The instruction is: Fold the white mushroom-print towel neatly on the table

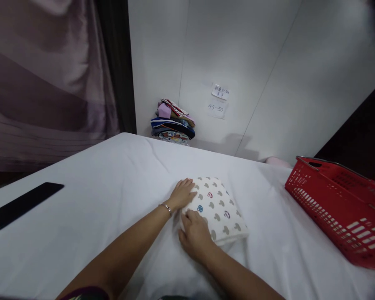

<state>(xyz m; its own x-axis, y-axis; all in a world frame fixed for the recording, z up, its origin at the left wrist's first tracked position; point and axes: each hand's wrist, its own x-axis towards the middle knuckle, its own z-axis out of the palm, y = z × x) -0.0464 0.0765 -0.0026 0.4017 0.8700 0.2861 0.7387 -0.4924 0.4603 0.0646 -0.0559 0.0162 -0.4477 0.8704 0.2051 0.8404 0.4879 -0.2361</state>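
Note:
A folded white cloth (219, 206) with a mushroom print lies on the white-covered table in front of me. Grey mushrooms cover it, along with a few blue, red and purple ones. My left hand (183, 193), with a bracelet at the wrist, rests with fingers spread on the cloth's far left edge. Closer to me, my right hand (196, 233) has curled fingers at the near left edge of the cloth, gripping it there. The thumb sits low beside that edge.
On the right stands a red plastic basket (334, 204) with a handle. A flat black object (21, 206) lies at the left. Folded clothes (173, 121) are stacked against the white wall (237, 46) at the back. Paper notes (218, 102) hang there. A curtain (46, 79) drapes at the left.

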